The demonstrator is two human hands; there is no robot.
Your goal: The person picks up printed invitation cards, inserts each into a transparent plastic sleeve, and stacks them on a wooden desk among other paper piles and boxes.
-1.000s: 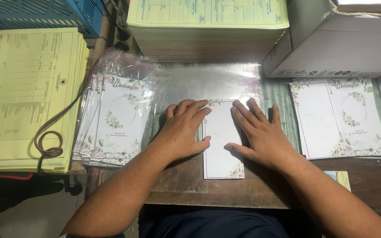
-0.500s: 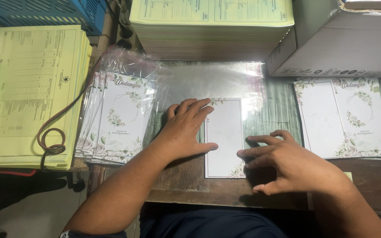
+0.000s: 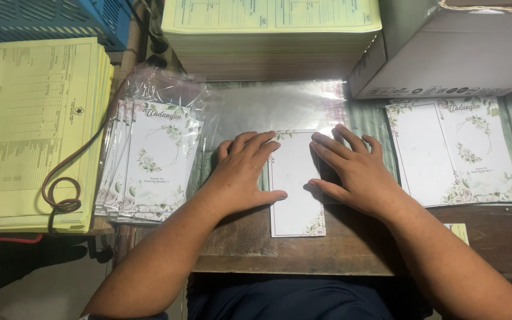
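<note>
Left hand: open, palm down, fingers spread flat on the left edge of the white card, seemingly to pin it in place.
Right hand: open too, flat on the card's right edge, gripping nothing.
White card: tall, matt rectangle with a floral border, at the middle of the worktop, its lower end near the front edge, its top lying on the clear plastic sleeve.
Clear plastic sleeve: glossy, crinkled film spread toward the back edge.
Sleeved cards: fanned pile at the left edge, already in film.
Bare cards: flat stack at the right.
Yellow forms: thick paper pile far left.
Worktop: worn, dark wood.
</note>
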